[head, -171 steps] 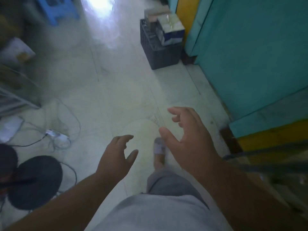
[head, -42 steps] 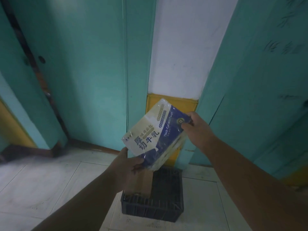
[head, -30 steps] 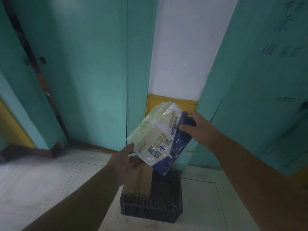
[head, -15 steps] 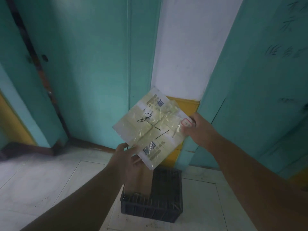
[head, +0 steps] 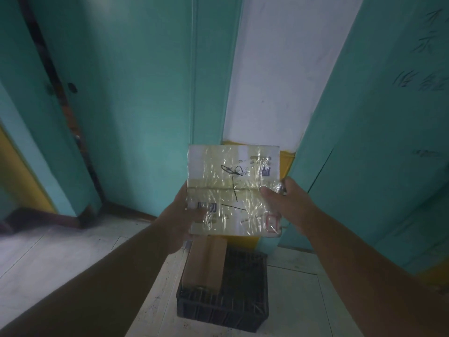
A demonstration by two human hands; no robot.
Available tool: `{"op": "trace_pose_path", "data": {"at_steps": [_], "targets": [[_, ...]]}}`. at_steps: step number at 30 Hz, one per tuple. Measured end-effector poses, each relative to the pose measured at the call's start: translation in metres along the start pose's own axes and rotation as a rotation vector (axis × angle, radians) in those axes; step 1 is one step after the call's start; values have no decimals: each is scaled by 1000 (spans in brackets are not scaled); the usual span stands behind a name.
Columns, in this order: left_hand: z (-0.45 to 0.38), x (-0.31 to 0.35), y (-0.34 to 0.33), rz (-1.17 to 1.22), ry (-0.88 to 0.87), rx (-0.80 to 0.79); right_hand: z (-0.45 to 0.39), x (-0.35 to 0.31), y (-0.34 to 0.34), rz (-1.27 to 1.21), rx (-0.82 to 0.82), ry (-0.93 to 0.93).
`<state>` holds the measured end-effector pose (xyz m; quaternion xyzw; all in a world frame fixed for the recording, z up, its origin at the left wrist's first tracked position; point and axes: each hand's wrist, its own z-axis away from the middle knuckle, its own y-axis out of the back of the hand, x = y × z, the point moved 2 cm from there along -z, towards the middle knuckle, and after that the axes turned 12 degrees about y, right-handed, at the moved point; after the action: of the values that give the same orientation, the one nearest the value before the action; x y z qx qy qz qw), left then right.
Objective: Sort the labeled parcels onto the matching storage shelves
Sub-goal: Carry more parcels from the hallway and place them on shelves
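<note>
A: Two hands on one parcel, and you hold it up in front of you, its broad taped face turned toward you. The wrap is shiny and clear, with black pen marks scrawled over it and a red stamp near its 5 o'clock corner.

B: How do your hands sit on it?

A: Your left hand grips the edge at 8 o'clock, thumb curled onto the face. Your right hand pinches the edge at 3 o'clock, thumb on the front, fingers behind.

B: And under it?

A: At 6 o'clock from the parcel, a black crate stands on the pale tiled floor. Inside it, a brown cardboard box lies along the 9 o'clock side; the other side looks dark, contents unclear.

B: Beyond?

A: Teal panels at 10 and 2 o'clock, a white wall strip at 12.
</note>
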<state>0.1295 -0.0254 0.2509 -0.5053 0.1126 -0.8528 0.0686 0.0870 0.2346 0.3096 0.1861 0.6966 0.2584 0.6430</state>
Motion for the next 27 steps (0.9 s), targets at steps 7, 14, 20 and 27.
{"op": "trace_pose_path", "data": {"at_steps": [7, 14, 20, 27], "targets": [[-6, -9, -3, -24, -105, 116, -13, -10, 18, -150, 133, 64], [3, 13, -43, -180, -281, 128, -12, 3, 78, -45, 225, 67], [8, 22, -113, -322, -389, 324, 61, 69, 109, -8, 490, -50], [7, -25, -281, -348, -381, 74, 190, 171, 205, 10, 637, -177]]}}
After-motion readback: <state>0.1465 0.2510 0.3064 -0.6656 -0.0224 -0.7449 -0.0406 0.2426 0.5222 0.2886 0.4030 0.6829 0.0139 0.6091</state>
